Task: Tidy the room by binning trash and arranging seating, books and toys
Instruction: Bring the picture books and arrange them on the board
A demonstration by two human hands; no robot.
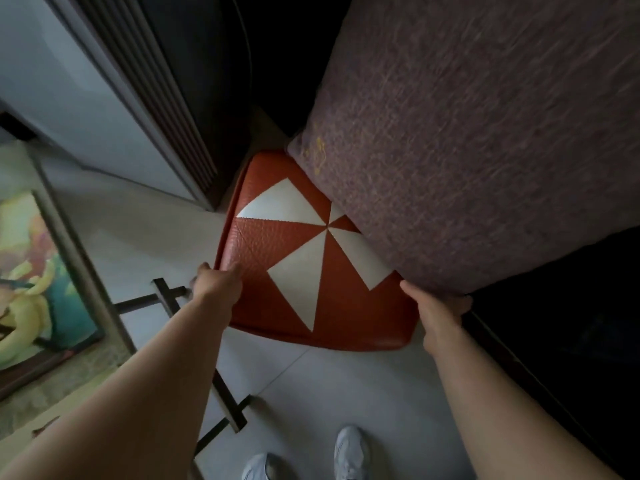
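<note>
Seat cushion [311, 268], orange-brown grained leather-look with white triangular panels meeting at a centre point, is held above the pale tiled floor [145, 233], its far right portion tucked beneath a large mauve woven cushion [467, 140] that overlaps it from the upper right. Left to right: a framed colourful picture [31, 271] leans at the left edge; dark metal bars [166, 296], apparently a chair or stool frame, lie low on the floor just beside and below the cushion's left edge; the left hand [218, 284] is closed over the cushion's left edge, thumb side on top, fingers curled under and out of sight; the right hand [438, 311] grips at the near right corner, where the seat cushion meets the underside of the mauve cushion, and whether its fingers clamp one or both cannot be told. The cushion is roughly square, with no marked long axis; both hands are at its near half, on opposite sides, neither clearly nearer. Judgement: the metal frame lies to the left and nearer the person, so the coming move would draw the cushion back and leftward, clear of the mauve cushion. White shoes [349, 452] stand below. No brand, label or legible writing is visible; faint yellow marks on the mauve cushion cannot be read
</note>
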